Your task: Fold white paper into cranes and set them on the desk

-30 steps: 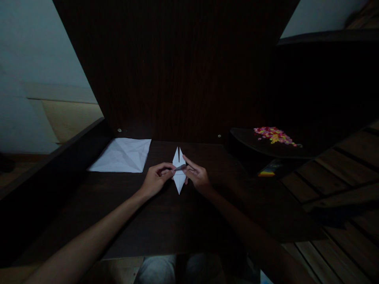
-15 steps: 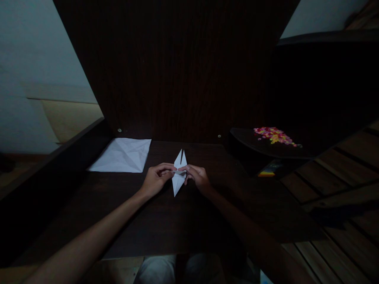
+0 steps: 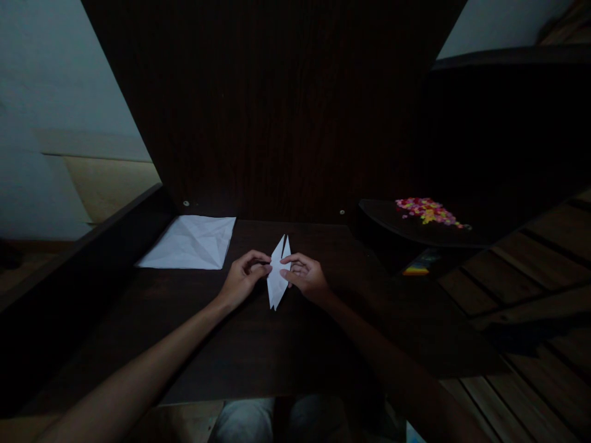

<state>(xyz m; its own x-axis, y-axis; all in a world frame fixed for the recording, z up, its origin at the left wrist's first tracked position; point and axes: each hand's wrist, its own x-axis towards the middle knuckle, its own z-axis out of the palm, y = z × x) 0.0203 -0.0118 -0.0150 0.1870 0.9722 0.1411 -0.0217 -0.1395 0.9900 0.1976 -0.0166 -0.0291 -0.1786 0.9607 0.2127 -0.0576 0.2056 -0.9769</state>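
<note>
Head camera: dark desk [image 3: 231, 357] beneath slim folded paper [image 3: 277, 286], pale wall [image 3: 55, 80] left

No text, label, brand, number or sign can be read. On the right, under the curved shelf [image 3: 378, 215], a small patch with bright yellow and orange bands [image 3: 415, 271] might be a printed picture or label, but it is too small and dark for any lettering to be made out. At the near edge, right of centre, the corner of a pale blue-and-white item [image 3: 414, 433] shows, too little of it to tell whether it bears print. On the white sheets [image 3: 189, 243] at the left and the folded white paper [image 3: 279, 280] in the middle, only creases and edges can be discerned.
</note>
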